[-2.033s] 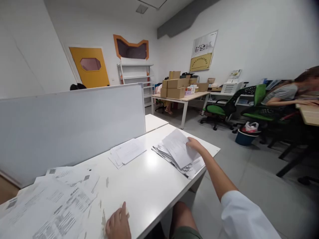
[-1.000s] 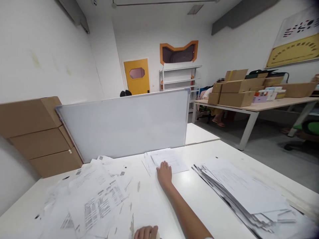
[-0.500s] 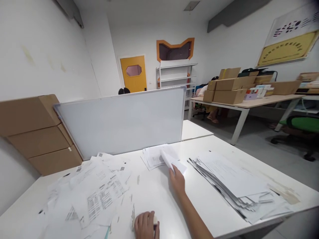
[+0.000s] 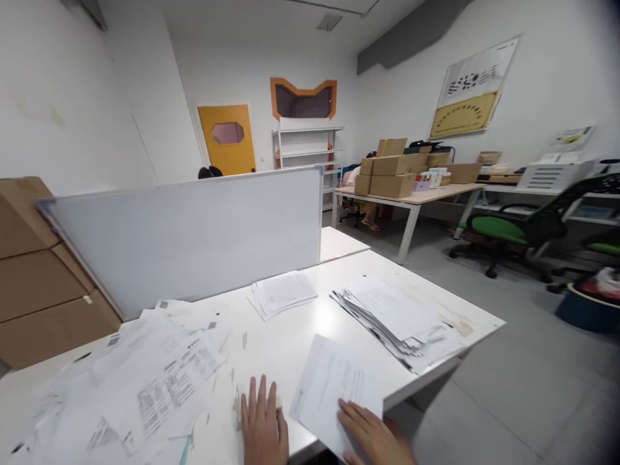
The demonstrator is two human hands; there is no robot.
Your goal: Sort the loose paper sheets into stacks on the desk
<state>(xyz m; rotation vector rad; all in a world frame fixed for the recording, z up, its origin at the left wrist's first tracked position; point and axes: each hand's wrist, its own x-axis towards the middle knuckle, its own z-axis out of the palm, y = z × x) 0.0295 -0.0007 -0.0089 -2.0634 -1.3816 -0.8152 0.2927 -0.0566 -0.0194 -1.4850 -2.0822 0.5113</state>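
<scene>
At the near edge of the table, a printed sheet of paper (image 4: 334, 381) lies partly over the edge. My right hand (image 4: 372, 429) grips its right side, fingers on top and the thumb low down, partly out of frame. My left hand (image 4: 264, 420) rests with fingers extended and slightly apart, just left of the sheet. Beneath those fingers shows a small pale object (image 4: 278, 401), mostly covered; its kind I cannot make out. Farther back, in front of the whiteboard, sits a small stack of papers (image 4: 283, 292).
Loose printed papers (image 4: 169, 374) spread across the left side. A thicker paper pile (image 4: 392, 313) lies at the right. Behind the table's far edge stands a whiteboard (image 4: 194, 232), beside cardboard boxes (image 4: 43, 278). A green chair (image 4: 498, 227) and blue bin (image 4: 588, 310) are farther right.
My right hand has come from the back stack toward me with a sheet. My left hand's fingers have straightened from a curl around the pale object. The view has turned right.
</scene>
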